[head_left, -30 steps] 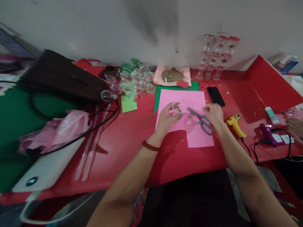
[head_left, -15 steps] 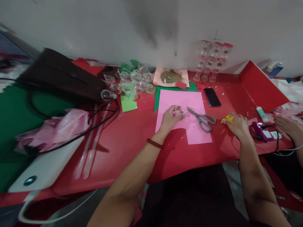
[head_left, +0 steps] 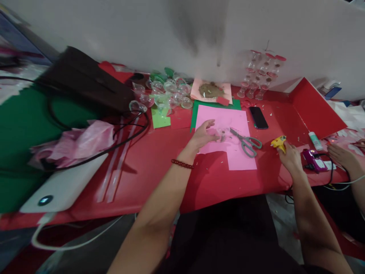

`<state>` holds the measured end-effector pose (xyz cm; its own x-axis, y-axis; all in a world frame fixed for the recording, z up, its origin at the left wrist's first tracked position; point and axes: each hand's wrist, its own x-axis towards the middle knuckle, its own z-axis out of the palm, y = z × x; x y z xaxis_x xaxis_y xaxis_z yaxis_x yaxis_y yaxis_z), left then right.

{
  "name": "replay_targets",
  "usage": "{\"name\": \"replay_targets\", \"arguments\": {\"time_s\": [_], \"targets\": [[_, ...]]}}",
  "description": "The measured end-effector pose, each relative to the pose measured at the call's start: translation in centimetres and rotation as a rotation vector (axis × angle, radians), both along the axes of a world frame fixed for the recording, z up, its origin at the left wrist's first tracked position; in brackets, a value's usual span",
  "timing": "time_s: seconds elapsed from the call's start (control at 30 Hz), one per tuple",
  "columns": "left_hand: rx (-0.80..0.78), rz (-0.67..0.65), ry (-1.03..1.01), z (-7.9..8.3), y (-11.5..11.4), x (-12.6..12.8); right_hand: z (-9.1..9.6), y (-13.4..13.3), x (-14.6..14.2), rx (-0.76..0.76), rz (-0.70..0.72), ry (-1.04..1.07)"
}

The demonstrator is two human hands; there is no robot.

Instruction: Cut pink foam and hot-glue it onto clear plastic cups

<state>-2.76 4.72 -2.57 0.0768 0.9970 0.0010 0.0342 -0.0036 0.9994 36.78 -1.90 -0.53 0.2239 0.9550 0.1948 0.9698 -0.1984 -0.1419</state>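
Observation:
My left hand (head_left: 203, 135), with a beaded bracelet at its wrist, is open over the pink paper (head_left: 242, 161). Its thumb and fingers are apart beside a clear plastic cup-like piece (head_left: 223, 132) that has a small dark bit in it; whether the thumb touches it I cannot tell. Grey-handled scissors (head_left: 248, 144) lie with their blades close to that piece. My right hand (head_left: 291, 156) is closed around the handle of a small yellow glue gun (head_left: 278, 142), right of the scissors, its nozzle toward the left.
Several clear cups (head_left: 171, 93) are heaped at the back. Joined cups (head_left: 256, 76) stand by the wall. A phone (head_left: 258, 117), a glue stick (head_left: 315, 140) and a purple device (head_left: 314, 160) with cables lie rightward. Another person's hand (head_left: 339, 154) is at far right.
My left hand's fingers have opened away from the clear piece, which was between them. The glue gun has turned more upright in my right hand. The whole view has shifted slightly.

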Motion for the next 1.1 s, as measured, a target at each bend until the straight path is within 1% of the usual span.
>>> {"name": "replay_targets", "arguments": {"time_s": [0.07,0.1,0.13,0.2,0.23,0.27,0.3,0.33,0.37,0.43,0.53,0.63,0.73,0.83,1.1], "targets": [[0.025,0.041,-0.113,0.2,0.2,-0.6,1.6,-0.2,-0.2,0.123,0.002,0.161],[0.049,0.078,-0.178,0.3,0.4,-0.8,2.6,-0.3,-0.6,0.195,0.004,0.300],[0.074,0.130,-0.241,0.3,0.6,-1.0,3.7,-0.4,-1.1,0.254,0.017,0.494],[0.095,0.259,-0.341,0.4,0.9,-1.3,6.2,-0.7,-2.9,0.357,0.043,0.977],[0.081,0.325,-0.375,0.5,1.0,-1.4,7.4,-0.8,-4.0,0.376,0.068,1.159],[0.055,0.382,-0.399,0.6,1.1,-1.4,8.6,-0.8,-5.3,0.352,0.103,1.294],[0.025,0.430,-0.414,0.7,1.1,-1.3,9.6,-0.8,-6.5,0.293,0.146,1.369],[-0.003,0.470,-0.425,0.9,1.0,-1.2,10.4,-0.8,-7.8,0.211,0.195,1.393],[-0.024,0.504,-0.429,1.0,0.9,-1.1,11.0,-0.7,-9.0,0.141,0.216,1.383],[-0.041,0.563,-0.423,1.3,0.6,-0.8,11.8,-0.3,-11.1,-0.052,0.249,1.320],[-0.035,0.634,-0.417,1.6,0.4,-0.5,12.0,0.3,-13.6,-0.260,0.327,1.145],[-0.026,0.681,-0.452,1.5,0.5,-0.4,11.9,1.0,-15.4,-0.397,0.440,1.003],[-0.031,0.699,-0.481,1.4,0.6,-0.4,11.7,1.7,-16.8,-0.434,0.496,0.955],[-0.046,0.712,-0.502,1.3,0.6,-0.5,11.3,2.3,-17.7,-0.425,0.494,0.934],[-0.087,0.751,-0.580,1.8,0.6,-0.3,10.4,3.2,-17.6,-0.462,0.443,0.847]]}}
